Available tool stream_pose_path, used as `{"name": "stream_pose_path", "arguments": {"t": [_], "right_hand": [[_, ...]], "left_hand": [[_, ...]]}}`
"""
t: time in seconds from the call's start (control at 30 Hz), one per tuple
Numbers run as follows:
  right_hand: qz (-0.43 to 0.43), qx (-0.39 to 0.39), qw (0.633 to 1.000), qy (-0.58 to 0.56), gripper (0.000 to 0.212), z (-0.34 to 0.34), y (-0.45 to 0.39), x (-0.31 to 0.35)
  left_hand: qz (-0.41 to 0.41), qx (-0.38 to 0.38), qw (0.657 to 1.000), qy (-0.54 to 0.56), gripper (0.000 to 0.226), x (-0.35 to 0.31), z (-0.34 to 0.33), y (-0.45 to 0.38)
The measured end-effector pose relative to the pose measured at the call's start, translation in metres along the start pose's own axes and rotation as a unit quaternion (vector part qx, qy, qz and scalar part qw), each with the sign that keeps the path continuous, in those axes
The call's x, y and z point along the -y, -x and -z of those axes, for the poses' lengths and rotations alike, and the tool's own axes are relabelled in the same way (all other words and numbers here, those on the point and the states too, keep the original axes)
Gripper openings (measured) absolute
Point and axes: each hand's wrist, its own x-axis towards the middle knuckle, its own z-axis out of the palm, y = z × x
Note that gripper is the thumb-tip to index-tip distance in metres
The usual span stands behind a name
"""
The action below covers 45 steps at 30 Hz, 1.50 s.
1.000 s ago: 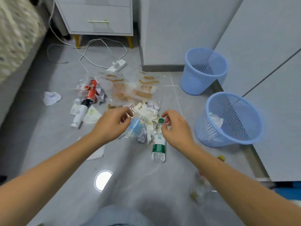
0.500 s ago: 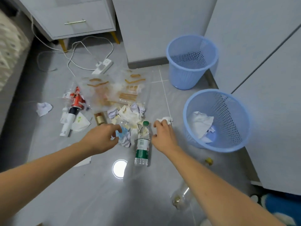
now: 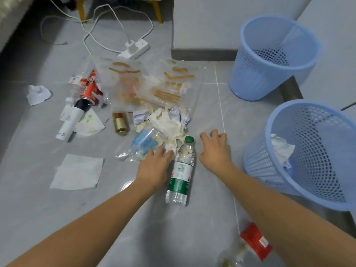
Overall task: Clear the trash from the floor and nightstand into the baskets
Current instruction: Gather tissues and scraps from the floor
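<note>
Trash lies heaped on the grey floor: crumpled tissues (image 3: 167,124), a crushed clear bottle with a blue label (image 3: 144,143) and a green-capped water bottle (image 3: 181,170) lying on its side. My left hand (image 3: 154,166) reaches into the heap, fingertips touching the crumpled paper beside the crushed bottle. Just right of the green cap, my right hand (image 3: 215,149) hovers over bare floor, fingers loosely curled and holding nothing. A blue mesh basket (image 3: 289,112) stands to the right with a tissue (image 3: 281,149) inside. A second blue basket (image 3: 269,60) stands behind it.
Clear snack bags (image 3: 146,83), a gold bottle (image 3: 120,123), a red can (image 3: 88,89), a white tube bottle (image 3: 69,120), a flat napkin (image 3: 77,171) and a crumpled tissue (image 3: 37,94) lie to the left. A power strip (image 3: 134,49) with cords lies behind. A red wrapper (image 3: 254,240) lies near me.
The small white scrap my right hand pinched half a second ago is no longer in it. My left hand has shifted right, close to the green-capped bottle. The view has dropped nearer the floor.
</note>
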Motion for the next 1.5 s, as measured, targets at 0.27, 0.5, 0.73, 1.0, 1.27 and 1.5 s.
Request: {"name": "stream_pose_path", "arguments": {"t": [0.27, 0.5, 0.73, 1.0, 1.27, 1.5], "right_hand": [[0.039, 0.013, 0.999, -0.035, 0.028, 0.006, 0.013, -0.026], [0.165, 0.011, 0.982, -0.091, 0.028, 0.082, 0.054, -0.001], [0.133, -0.045, 0.978, -0.156, 0.011, 0.213, 0.102, -0.028], [-0.135, -0.119, 0.973, -0.142, 0.022, 0.244, 0.140, -0.178], [-0.139, -0.086, 0.971, -0.176, 0.030, 0.211, 0.152, -0.209], [-0.027, -0.131, 0.979, -0.152, 0.035, 0.222, 0.143, -0.169]], "left_hand": [[-0.022, -0.036, 0.997, 0.063, 0.020, 0.010, -0.010, -0.026], [-0.085, -0.095, 0.986, 0.109, 0.011, 0.008, 0.072, -0.002], [-0.207, -0.217, 0.936, 0.183, 0.011, -0.059, 0.197, 0.029], [-0.320, -0.209, 0.889, 0.253, 0.014, -0.212, 0.223, 0.011], [-0.326, -0.074, 0.934, 0.128, 0.054, -0.264, 0.186, -0.012], [-0.340, -0.177, 0.915, 0.127, 0.049, -0.219, 0.205, 0.001]]}}
